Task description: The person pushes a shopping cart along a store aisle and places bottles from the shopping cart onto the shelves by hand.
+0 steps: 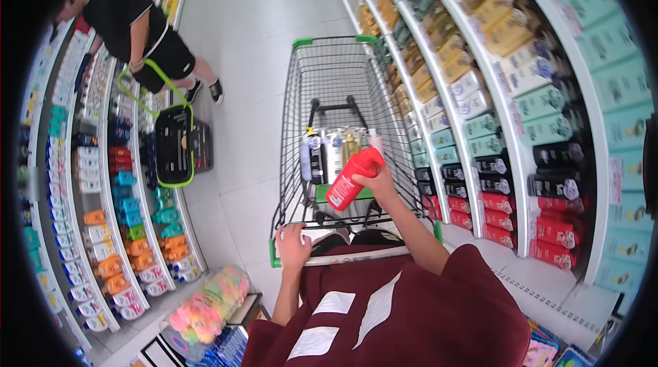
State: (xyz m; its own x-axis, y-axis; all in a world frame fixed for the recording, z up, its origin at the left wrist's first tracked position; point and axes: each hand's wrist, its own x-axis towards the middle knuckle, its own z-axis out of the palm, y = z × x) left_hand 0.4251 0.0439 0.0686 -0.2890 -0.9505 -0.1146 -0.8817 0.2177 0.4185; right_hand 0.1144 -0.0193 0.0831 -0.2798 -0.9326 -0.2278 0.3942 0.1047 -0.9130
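In closed right hand [371,183], holding red bottle [348,185] tilted above the cart [329,69]; with curled left hand [293,246], touching cart handle [363,254], cannot tell how firmly; probably weighty, stiff, slick, best clasped around the body.

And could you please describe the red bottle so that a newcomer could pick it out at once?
Find the wire shopping cart. Above its near end, the person's right hand grips a tilted red bottle. Unlike the bottles in the cart, it is bright red; unlike the red goods on the shelves, it is held.
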